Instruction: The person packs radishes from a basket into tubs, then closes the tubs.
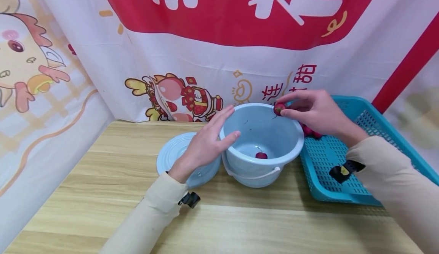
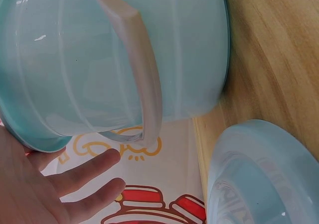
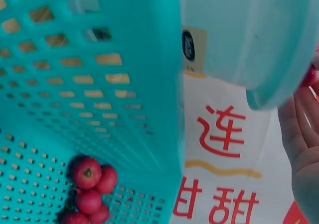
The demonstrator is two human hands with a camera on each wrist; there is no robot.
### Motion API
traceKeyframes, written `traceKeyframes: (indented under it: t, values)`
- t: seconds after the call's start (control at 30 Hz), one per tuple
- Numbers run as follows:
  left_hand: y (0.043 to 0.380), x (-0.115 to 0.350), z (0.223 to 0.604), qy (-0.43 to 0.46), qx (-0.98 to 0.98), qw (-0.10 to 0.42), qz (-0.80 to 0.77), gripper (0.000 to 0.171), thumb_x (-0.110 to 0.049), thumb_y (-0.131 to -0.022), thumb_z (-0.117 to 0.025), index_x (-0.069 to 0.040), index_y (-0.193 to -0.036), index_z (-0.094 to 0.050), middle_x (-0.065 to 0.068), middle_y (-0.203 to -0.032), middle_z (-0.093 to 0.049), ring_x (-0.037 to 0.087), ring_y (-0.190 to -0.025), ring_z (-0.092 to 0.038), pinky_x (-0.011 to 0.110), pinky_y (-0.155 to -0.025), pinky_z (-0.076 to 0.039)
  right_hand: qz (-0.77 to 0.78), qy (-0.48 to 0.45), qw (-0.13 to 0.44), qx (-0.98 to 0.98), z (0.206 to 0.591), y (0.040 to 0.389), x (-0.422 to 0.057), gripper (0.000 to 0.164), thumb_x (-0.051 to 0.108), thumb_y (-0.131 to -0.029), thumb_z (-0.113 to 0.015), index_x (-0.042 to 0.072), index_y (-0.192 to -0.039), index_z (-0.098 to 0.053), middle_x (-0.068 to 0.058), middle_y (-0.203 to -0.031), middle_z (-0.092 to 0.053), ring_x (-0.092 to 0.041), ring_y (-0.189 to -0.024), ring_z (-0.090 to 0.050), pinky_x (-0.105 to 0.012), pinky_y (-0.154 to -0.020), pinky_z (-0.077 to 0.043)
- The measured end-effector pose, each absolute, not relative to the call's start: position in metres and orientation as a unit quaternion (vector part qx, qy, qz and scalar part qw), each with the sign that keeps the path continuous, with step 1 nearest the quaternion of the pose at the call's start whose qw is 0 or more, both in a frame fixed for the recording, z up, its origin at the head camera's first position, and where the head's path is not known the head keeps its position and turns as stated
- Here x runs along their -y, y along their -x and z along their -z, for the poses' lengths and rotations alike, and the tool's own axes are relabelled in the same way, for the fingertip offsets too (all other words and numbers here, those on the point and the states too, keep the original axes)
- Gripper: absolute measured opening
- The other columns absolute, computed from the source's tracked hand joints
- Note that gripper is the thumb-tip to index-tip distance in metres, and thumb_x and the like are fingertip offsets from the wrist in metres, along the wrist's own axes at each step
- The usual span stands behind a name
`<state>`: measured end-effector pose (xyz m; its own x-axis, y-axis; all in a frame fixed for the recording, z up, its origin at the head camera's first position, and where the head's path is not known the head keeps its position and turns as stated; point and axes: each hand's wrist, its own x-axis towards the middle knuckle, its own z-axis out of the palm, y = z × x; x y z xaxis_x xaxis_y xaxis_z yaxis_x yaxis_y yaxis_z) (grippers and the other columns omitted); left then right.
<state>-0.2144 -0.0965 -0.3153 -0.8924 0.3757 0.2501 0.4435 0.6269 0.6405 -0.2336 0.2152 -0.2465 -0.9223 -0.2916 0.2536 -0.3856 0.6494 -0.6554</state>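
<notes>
A light-blue bucket stands upright on the table, with one red radish on its bottom. My right hand pinches another radish between thumb and fingers at the bucket's far right rim. At the opposite side of the rim is my left hand, its fingers extended and holding nothing. In the left wrist view those spread fingers lie beside the bucket wall, near its pale carrying handle. Several radishes sit grouped inside the turquoise basket.
To the bucket's left, a round light-blue lid lies on the wooden table, partly under the left arm. The basket's perforated side rises close to the bucket on the right. A printed cloth hangs behind the table.
</notes>
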Motion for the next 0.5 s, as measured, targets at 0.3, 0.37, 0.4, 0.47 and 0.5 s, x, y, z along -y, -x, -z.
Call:
traceKeyframes:
  t: [0.3,0.37,0.4,0.47,0.5]
  values:
    - [0.213,0.096,0.314,0.223,0.901,0.042,0.369,0.078,-0.064,-0.101,-0.05,-0.034,-0.169,-0.028,-0.018,-0.178,-0.018,0.018,-0.165,-0.026,0.071,-0.123,-0.034,-0.364,-0.232,0.021,0.902,0.254,0.239,-0.192,0.045,0.024,-0.092,-0.084,0.013,-0.134,-0.073,-0.015,-0.126,-0.077,-0.029,-0.101,-0.079,-0.046,-0.09,-0.066]
    - [0.213,0.096,0.314,0.223,0.901,0.041,0.369,0.078,-0.064,-0.101,-0.049,-0.034,-0.169,-0.027,-0.021,-0.177,-0.018,0.018,-0.165,-0.026,0.071,-0.123,-0.034,-0.36,-0.24,0.02,0.901,0.256,0.242,-0.188,0.044,0.023,-0.092,-0.084,0.012,-0.133,-0.073,-0.015,-0.124,-0.077,-0.028,-0.1,-0.079,-0.047,-0.09,-0.067]
    - [0.213,0.096,0.314,0.223,0.901,0.041,0.369,0.078,-0.064,-0.101,-0.049,-0.034,-0.169,-0.027,-0.021,-0.177,-0.017,0.018,-0.165,-0.025,0.071,-0.123,-0.034,-0.357,-0.244,0.021,0.901,0.257,0.242,-0.187,0.043,0.023,-0.091,-0.085,0.012,-0.132,-0.074,-0.014,-0.124,-0.077,-0.028,-0.099,-0.08,-0.047,-0.089,-0.066]
    - [0.214,0.096,0.314,0.224,0.901,0.041,0.369,0.078,-0.064,-0.101,-0.049,-0.034,-0.169,-0.027,-0.021,-0.177,-0.017,0.018,-0.165,-0.025,0.07,-0.123,-0.034,-0.348,-0.251,0.026,0.903,0.259,0.244,-0.184,0.042,0.023,-0.091,-0.085,0.013,-0.13,-0.075,-0.013,-0.122,-0.078,-0.026,-0.098,-0.079,-0.047,-0.089,-0.067]
    - [0.214,0.096,0.315,0.224,0.901,0.041,0.369,0.078,-0.064,-0.101,-0.049,-0.034,-0.169,-0.027,-0.021,-0.177,-0.017,0.018,-0.165,-0.025,0.07,-0.123,-0.034,-0.343,-0.255,0.029,0.904,0.261,0.245,-0.183,0.042,0.023,-0.091,-0.085,0.013,-0.13,-0.075,-0.013,-0.121,-0.078,-0.026,-0.097,-0.079,-0.047,-0.088,-0.067]
